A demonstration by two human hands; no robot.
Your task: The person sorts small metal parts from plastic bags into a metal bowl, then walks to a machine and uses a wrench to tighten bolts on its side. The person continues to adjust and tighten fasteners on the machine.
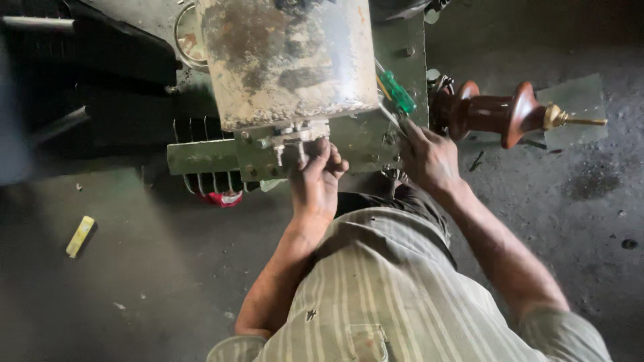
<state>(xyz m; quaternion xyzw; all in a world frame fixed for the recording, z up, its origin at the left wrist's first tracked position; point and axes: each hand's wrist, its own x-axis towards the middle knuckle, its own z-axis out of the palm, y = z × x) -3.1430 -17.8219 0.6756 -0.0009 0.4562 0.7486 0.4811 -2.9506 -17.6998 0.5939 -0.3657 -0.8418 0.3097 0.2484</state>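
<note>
- The left hand was placed against the lower edge of a green frame, fingers curled closed around a small metal fitting beneath the tank.
- The fitting sat just under the rusty grey tank, at the middle of the frame's front edge.
- The right hand was closed on the shaft of a screwdriver; its green handle stood up and away from the hand, tilted toward the tank's right side.
- The screwdriver tip was hidden by the hand; its contact point could not be told.
- A brown insulator with a brass stud lay on its side just right of the right hand, on the floor.
- Metal fins projected below the frame on the left, with a red scrap just under them.
- A yellow piece lay on the floor, well apart to the left.
- The person wore a striped shirt, sleeves rolled up.
</note>
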